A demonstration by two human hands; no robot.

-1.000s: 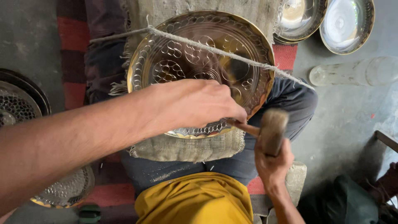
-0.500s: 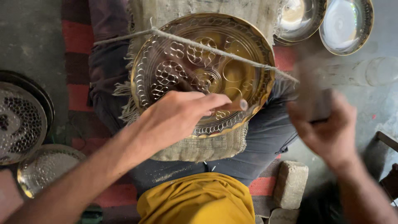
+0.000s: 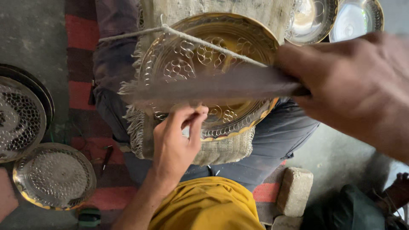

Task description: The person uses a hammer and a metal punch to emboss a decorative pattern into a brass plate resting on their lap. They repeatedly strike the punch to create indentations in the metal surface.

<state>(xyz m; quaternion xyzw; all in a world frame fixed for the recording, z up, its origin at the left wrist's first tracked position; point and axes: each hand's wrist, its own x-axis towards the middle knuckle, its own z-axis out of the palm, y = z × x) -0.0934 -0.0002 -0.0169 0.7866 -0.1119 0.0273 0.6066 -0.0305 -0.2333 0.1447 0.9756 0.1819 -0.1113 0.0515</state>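
Note:
A round brass plate (image 3: 213, 55) with punched circle patterns lies on a burlap cloth (image 3: 221, 149) across my lap, with a rope (image 3: 204, 42) stretched over it. My left hand (image 3: 177, 145) rests at the plate's near rim, its fingers pinched on a small punch (image 3: 198, 110) that is mostly hidden. My right hand (image 3: 353, 85) is high and close to the camera on the right, gripping a hammer (image 3: 213, 87). The hammer shows only as a blurred streak across the plate.
Two patterned metal plates (image 3: 53, 176) (image 3: 19, 119) lie on the floor at left. Shiny metal bowls (image 3: 313, 19) (image 3: 355, 19) sit at the top right. A stone block (image 3: 294, 191) stands by my right leg, on a red striped mat (image 3: 81, 30).
My right hand has lifted the hammer from beside the plate's near edge up toward the camera, and it now sweeps across the plate. My left hand has shifted slightly left along the near rim.

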